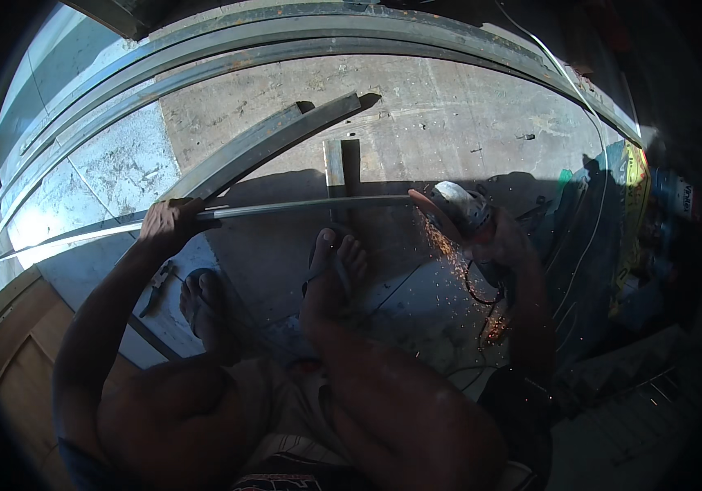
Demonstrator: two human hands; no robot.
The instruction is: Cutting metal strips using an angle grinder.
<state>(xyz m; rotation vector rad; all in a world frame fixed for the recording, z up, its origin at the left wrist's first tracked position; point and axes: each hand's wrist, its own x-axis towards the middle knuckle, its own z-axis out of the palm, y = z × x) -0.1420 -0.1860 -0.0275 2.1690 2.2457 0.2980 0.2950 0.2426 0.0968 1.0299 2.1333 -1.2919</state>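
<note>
while you crouch over the concrete floor (416, 106), your left hand (169, 221) sits at about nine o'clock of the view, fingers clenched around a thin metal bar (310, 205) that runs across the middle toward three o'clock. your right hand (505, 241) is at about three o'clock, in shadow, wrapped around the body of a grinder (461, 209); the fingers look closed on it, though the dark hides how each one lies. the grinder's disc meets the far end of the bar, and orange sparks (449, 254) spray down toward five o'clock, landing near a dark cord (482, 295) looped on the floor. your two bare feet in sandals rest just below the bar, the left foot (204, 307) near seven o'clock and the right foot (335, 270) close to the centre. beside the left foot lies a pair of pliers (157, 286). a longer angle bar (269, 143) slants from the left hand up toward twelve o'clock, and a short upright piece (334, 164) stands just above the thin bar. long curved steel strips (285, 45) sweep along the top from ten to two o'clock.
</note>
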